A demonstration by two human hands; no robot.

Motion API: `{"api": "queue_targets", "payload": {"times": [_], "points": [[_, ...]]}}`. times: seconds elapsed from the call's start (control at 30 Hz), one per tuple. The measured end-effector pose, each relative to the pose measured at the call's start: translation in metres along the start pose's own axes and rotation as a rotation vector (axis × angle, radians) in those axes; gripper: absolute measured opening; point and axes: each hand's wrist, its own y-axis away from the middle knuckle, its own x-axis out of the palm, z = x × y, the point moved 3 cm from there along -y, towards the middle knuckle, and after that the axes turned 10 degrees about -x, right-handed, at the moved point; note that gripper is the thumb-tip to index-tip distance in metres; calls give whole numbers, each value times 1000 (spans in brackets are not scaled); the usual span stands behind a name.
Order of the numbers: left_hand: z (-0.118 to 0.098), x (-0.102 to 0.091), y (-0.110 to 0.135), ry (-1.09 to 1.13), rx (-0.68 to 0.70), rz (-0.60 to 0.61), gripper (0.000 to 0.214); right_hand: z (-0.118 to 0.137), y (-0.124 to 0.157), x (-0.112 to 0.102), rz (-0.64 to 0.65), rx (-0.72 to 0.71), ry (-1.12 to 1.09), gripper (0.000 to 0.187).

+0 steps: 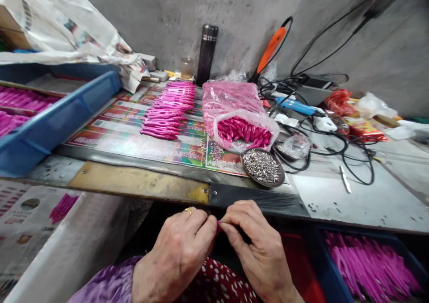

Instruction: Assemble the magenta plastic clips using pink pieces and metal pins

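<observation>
My left hand point(179, 245) is closed, thumb side toward the right, with a ring on one finger. Facing it, my right hand point(256, 238) pinches with thumb and forefinger. Between the fingertips shows a bit of a small pink piece point(219, 225); the rest is hidden by my fingers, so its kind is unclear. Both hands are over my lap, just in front of the bench edge. Beyond them on the bench are a round dish point(263, 166) of small silvery metal parts and an open plastic bag point(231, 98) of dark pink pointed pieces.
A row of slim pink handle-like pieces point(170, 111) lies on printed sheeting. Blue bins with pink pieces stand at left point(60, 119) and lower right point(320, 258). At the back are a dark flask point(207, 55), an orange-handled tool point(273, 48) and tangled black cables point(345, 146).
</observation>
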Motion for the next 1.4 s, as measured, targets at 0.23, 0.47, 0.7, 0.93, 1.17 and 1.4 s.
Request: {"api": "queue_targets", "payload": {"times": [0.23, 0.47, 0.7, 0.93, 1.17, 1.4], "points": [[1, 0, 4, -18, 12, 10, 13, -1, 2, 1, 35, -85, 48, 18], [0, 2, 1, -27, 14, -9, 11, 0, 9, 7, 3, -114, 68, 17], [0, 3, 1, 37, 12, -27, 12, -1, 7, 5, 1, 31, -75, 16], [-4, -3, 0, 51, 46, -71, 14, -17, 25, 17, 10, 725, -510, 16], [-6, -2, -8, 101, 100, -125, 18, -17, 28, 19, 133, 878, -826, 43], [-8, -2, -16, 111, 113, -164, 18, -18, 31, 24, 11, 841, -822, 42]]}}
